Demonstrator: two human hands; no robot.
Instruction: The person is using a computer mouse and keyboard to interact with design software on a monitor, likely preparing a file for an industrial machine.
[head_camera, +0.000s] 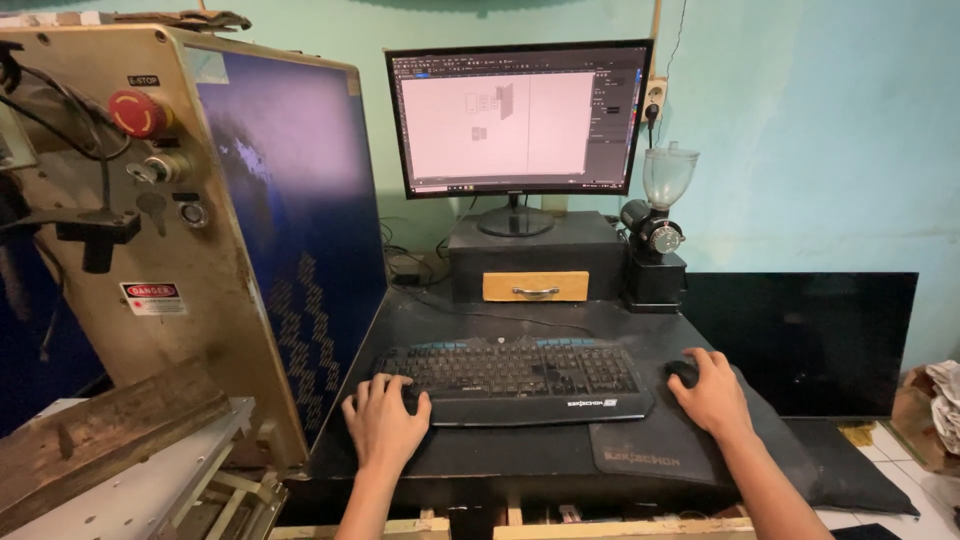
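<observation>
Resting flat, black keyboard (510, 372), blue-trimmed

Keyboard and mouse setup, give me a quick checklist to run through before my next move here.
1. Left hand rests on the keyboard, left end: ok.
2. Right hand covers the mouse: ok.
3. Mouse sits on the mouse pad: ok.
4. Monitor lit, showing a drawing window: ok.
5. Cursor position on screen: cannot tell.
6. Wooden drawer under the monitor closed: ok.
</observation>
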